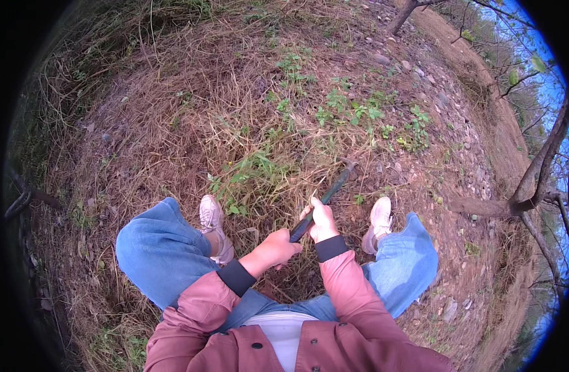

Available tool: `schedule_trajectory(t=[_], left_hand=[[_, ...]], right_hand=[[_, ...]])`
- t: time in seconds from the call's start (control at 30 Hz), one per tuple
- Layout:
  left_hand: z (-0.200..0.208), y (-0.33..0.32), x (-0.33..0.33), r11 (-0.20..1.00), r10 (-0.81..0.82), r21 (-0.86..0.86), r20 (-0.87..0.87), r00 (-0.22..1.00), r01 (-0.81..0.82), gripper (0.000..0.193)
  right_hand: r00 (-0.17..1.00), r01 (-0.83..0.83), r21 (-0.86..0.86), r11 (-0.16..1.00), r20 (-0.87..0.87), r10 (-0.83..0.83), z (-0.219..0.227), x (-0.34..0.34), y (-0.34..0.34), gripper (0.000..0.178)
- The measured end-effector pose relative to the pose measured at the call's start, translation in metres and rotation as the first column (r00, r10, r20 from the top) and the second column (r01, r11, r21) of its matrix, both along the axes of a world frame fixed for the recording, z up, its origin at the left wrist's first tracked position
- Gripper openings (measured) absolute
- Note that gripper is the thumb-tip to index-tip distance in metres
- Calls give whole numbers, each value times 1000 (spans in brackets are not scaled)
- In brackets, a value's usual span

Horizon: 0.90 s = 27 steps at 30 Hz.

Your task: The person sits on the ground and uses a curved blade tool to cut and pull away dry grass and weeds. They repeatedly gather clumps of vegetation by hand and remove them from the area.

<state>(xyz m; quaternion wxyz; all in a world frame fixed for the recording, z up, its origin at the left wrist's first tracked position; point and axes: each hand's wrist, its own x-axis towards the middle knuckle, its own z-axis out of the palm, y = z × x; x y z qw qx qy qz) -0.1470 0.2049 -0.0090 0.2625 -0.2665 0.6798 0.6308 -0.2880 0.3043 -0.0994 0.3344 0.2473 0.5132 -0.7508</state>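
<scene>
A long hand tool (338, 184) with a dark green handle slants from my lap up to the right. Its small greyish head lies against dry grass at the far end, too unclear to tell a hoe from a sickle. My left hand (274, 250) is closed round the near end of the handle. Further up, my right hand (322, 221) grips the same handle. Dry straw and a green grass tuft (258, 167) lie just left of the tool's head.
My pink-white shoes (211, 214) stand apart on either side of the tool. Leafy green weeds (359, 110) grow ahead. Stones (382, 59) are scattered at the upper right. A bare branching tree (533, 180) leans in from the right, and tangled brush borders the left.
</scene>
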Motion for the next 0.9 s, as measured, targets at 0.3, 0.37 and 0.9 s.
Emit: schedule_trajectory(t=[0.3, 0.37, 0.9], left_hand=[[23, 6, 53, 889, 382, 224, 120, 916, -400, 21], [37, 16, 66, 809, 459, 325, 171, 872, -489, 19], [2, -3, 30, 862, 412, -103, -427, 805, -496, 54]], right_hand=[[888, -392, 102, 914, -217, 405, 27, 46, -35, 13], [858, -435, 159, 886, -226, 461, 37, 58, -41, 14], [656, -378, 106, 920, -670, 347, 94, 69, -69, 26]])
